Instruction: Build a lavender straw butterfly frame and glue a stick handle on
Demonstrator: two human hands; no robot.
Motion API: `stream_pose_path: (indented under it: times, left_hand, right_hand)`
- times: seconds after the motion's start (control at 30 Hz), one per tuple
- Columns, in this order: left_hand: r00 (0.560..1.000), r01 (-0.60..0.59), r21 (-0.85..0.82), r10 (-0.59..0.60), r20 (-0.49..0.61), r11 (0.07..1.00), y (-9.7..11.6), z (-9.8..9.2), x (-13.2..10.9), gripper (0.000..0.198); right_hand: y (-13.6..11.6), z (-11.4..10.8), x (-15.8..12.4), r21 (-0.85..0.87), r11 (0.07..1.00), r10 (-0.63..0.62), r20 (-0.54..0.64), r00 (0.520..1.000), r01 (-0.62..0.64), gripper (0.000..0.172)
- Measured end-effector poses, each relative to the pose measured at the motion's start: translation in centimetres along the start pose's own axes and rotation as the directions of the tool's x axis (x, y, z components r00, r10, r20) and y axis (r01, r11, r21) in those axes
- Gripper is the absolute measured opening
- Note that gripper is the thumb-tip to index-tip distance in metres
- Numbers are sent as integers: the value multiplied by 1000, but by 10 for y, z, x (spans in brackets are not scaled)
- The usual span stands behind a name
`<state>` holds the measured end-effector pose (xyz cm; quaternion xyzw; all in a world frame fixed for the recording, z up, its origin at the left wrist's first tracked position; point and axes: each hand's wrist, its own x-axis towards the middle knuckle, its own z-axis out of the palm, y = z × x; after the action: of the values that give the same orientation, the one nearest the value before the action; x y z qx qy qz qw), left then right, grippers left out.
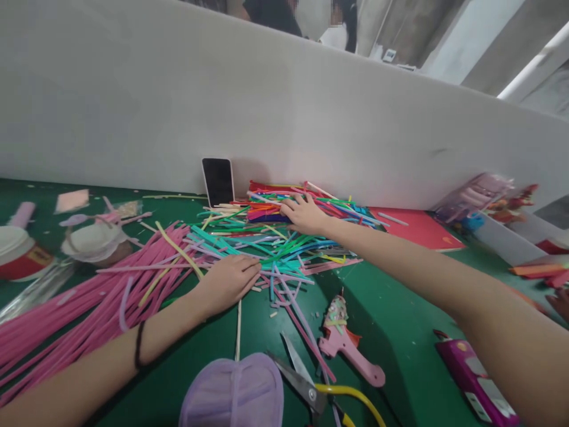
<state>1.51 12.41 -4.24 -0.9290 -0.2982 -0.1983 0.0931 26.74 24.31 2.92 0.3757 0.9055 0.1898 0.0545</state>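
A loose heap of pipe cleaners (249, 240) in turquoise, green, lilac, red and blue lies against the partition. My left hand (233, 279) rests palm down at the heap's near left edge, fingers stretched out and close together over turquoise stems; its thumb is hidden. Farther back, my right hand (306, 213) reaches onto the multicoloured stems with its fingers apart; what its fingertips touch is partly hidden. A thick spread of pink pipe cleaners (102, 302) lies left of and behind my left forearm. In front sit a purple padded shape (233, 394) on a thin stick and yellow-handled scissors (306, 385).
A pink glue gun (351, 350) lies right of the scissors. A phone (218, 182) leans on the white partition (222, 101). Left are a lidded cup (20, 252) and a small basket (95, 240). Right are a red sheet (413, 228) and a magenta package (475, 379).
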Motion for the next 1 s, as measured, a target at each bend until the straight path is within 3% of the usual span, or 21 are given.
stream_pose_path:
  times: [0.13,0.4,0.57,0.77,0.9,1.0]
  left_hand:
    - [1000,-3,2,3,-24,1000,0,-4,1,32]
    - [998,-56,-46,55,-36,997,-4,-8,-4,28]
    - [984,172,-183,-178,-13,968,-11,-5,-5,35]
    - [927,316,6,-310,210,949,-37,0,36,25]
    - [927,166,-34,-144,347,986,-50,-6,59,12]
    - [922,86,-58,-57,382,995,-51,-17,66,14]
  right_hand:
    - [19,-5,8,30,999,41,-11,999,-41,41]
    - [51,-8,17,153,968,213,-75,974,-200,34]
    - [48,-2,19,147,980,143,-51,988,-134,32]
    - [41,-11,20,132,984,118,38,992,-122,39]
    - [33,-17,18,76,988,125,86,988,-132,45]
    - [29,-17,18,59,990,125,95,988,-131,50]
